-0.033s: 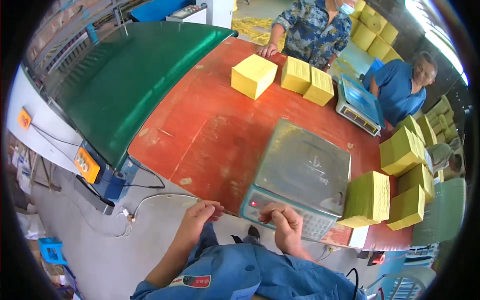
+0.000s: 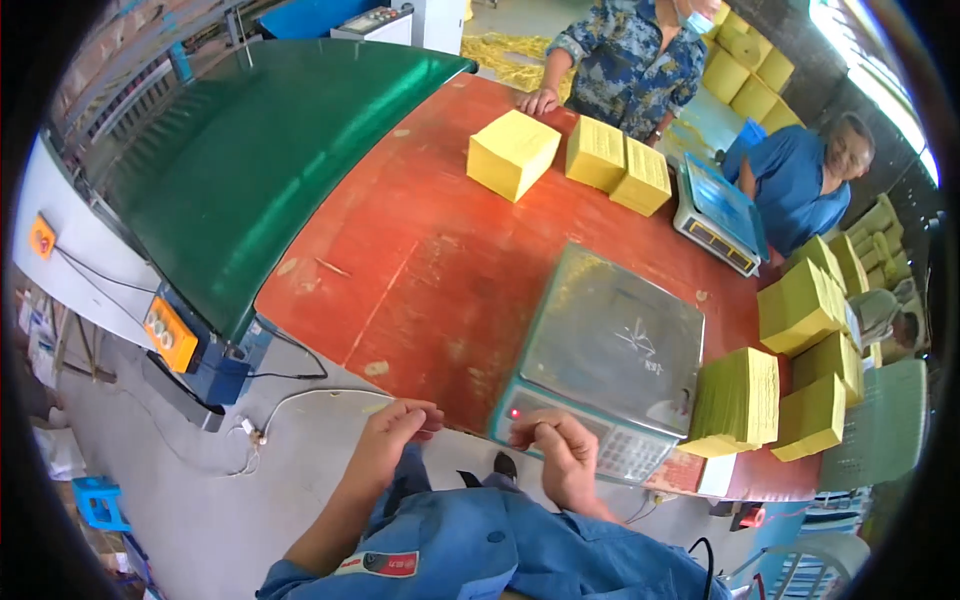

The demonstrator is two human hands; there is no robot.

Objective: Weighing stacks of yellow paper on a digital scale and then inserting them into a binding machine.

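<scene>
My left hand (image 2: 402, 425) hovers beside the near edge of the red table (image 2: 380, 290), its fingers bent together and the thumb along them. Nothing shows in it. My right hand (image 2: 562, 452) is closed, thumb against the bent forefinger, in front of the control panel of a tabletop weighing scale (image 2: 620, 340). Whether it pinches something small is hidden. A red light glows on the panel, left of that hand. The scale's grey platform carries light scrawled marks and yellowish dust, with no load on it. Just right of it rises a stack of yellow paper (image 2: 735, 400).
A green conveyor belt (image 2: 270, 170) adjoins the table's left. Yellow paper blocks (image 2: 512, 155) stand at the far side, near a person in camouflage (image 2: 630, 65). A second scale (image 2: 715, 215) sits by a person in blue (image 2: 795, 185). More yellow stacks (image 2: 812, 415) line the right.
The view has shifted very slightly. My right hand is a little farther left over the scale's panel. The person in blue has turned their head a bit.
</scene>
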